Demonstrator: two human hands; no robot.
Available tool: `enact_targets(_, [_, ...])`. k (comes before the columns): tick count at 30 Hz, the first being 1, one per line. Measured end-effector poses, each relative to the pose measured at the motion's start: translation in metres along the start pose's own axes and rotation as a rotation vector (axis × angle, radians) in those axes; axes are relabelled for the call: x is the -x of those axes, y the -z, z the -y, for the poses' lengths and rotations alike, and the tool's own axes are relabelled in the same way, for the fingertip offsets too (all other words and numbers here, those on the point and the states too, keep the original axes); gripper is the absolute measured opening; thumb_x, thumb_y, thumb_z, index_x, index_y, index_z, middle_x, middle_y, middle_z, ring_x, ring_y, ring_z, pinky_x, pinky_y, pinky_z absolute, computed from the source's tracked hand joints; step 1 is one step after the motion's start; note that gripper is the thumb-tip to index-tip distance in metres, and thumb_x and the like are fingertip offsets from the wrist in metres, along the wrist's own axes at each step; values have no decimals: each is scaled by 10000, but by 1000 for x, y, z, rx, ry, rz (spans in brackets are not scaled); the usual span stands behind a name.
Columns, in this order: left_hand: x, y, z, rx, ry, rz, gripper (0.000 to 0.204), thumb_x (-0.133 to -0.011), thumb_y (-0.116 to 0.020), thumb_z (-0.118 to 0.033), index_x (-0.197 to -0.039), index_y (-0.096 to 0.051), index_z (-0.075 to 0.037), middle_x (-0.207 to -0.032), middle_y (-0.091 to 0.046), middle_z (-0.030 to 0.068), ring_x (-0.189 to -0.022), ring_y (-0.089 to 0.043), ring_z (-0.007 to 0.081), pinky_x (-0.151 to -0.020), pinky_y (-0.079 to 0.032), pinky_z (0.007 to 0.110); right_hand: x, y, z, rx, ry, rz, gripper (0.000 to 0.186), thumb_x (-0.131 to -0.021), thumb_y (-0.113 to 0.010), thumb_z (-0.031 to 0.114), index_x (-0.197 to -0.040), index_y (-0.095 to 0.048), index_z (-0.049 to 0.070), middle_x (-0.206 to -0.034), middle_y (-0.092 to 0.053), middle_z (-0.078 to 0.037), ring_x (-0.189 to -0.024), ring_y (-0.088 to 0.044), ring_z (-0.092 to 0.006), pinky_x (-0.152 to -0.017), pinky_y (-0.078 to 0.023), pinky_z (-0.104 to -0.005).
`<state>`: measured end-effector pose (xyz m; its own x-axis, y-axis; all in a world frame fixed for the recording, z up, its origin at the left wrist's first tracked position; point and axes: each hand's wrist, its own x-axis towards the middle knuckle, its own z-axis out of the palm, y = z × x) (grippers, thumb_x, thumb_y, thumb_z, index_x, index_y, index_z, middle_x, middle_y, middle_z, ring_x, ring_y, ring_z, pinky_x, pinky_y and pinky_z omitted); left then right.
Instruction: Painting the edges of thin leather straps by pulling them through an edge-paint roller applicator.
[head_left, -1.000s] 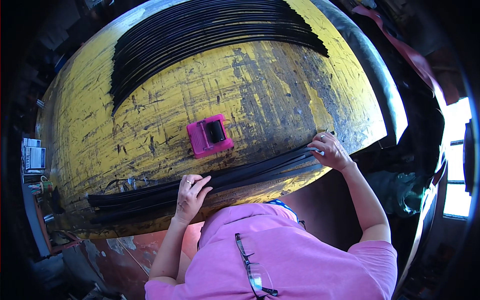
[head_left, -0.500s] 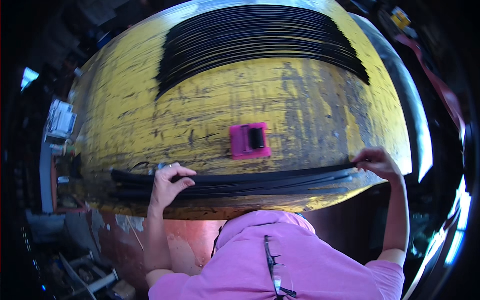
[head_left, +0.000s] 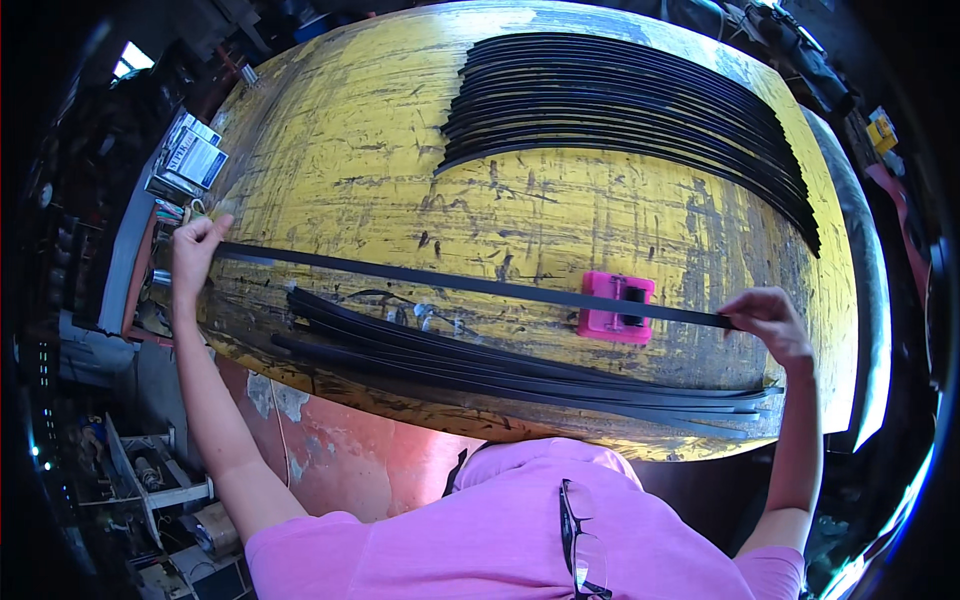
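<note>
A long flat black strip is stretched between my two hands above the yellow worktable. Its far left end is pinched in my left hand, out by the table's left side. My right hand closes thumb and fingers on the other end. Partly covered by the strip, a small pink device with a black roller lies on the table, left of my right hand. Along the near edge rests a loose bundle of similar black strips. Many more black strips are laid side by side at the far side.
The worn yellow table curves across the view. Stacked boxes and small items stand off its left side. Eyeglasses hang from my pink shirt. A wooden frame with clutter sits low on the left.
My left hand has moved left and away from me, and the single strip is now lifted off the bundle and pulled out straight. The view has shifted left.
</note>
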<state>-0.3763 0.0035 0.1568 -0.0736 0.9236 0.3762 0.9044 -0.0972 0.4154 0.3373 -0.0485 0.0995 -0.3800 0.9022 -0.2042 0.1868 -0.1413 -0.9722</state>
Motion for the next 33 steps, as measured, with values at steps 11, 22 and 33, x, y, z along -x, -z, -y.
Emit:
enact_targets(11, [-35, -67, 9, -264, -154, -50, 281, -788, -681, -238, -984, -645, -39, -1007, -615, 118, -976, -563, 253, -865, -422, 340, -122, -143, -10, 174, -111, 127, 164, -830, -619, 56, -981, -653, 1, -822, -675, -72, -746, -633, -96, -649, -504, -211])
enact_targets(22, [83, -257, -263, 741, -293, 639, 196, -816, -649, -164, -958, -675, -31, -940, -665, 115, -870, -635, 202, -778, -494, 307, -115, -131, -14, 360, 220, 36, 231, -762, -615, 32, -992, -617, 30, -680, -652, -66, -628, -627, -147, -571, -481, -268])
enact_targets(33, [96, -271, -277, 654, -336, 553, 131, -735, -710, -61, -863, -694, -39, -780, -617, 42, -712, -573, 142, -650, -458, 262, -64, -74, -78, 921, 224, 24, 1214, -470, -853, 151, -1433, -114, 163, -1294, -374, -176, -1197, -379, -360, -1056, -319, -421])
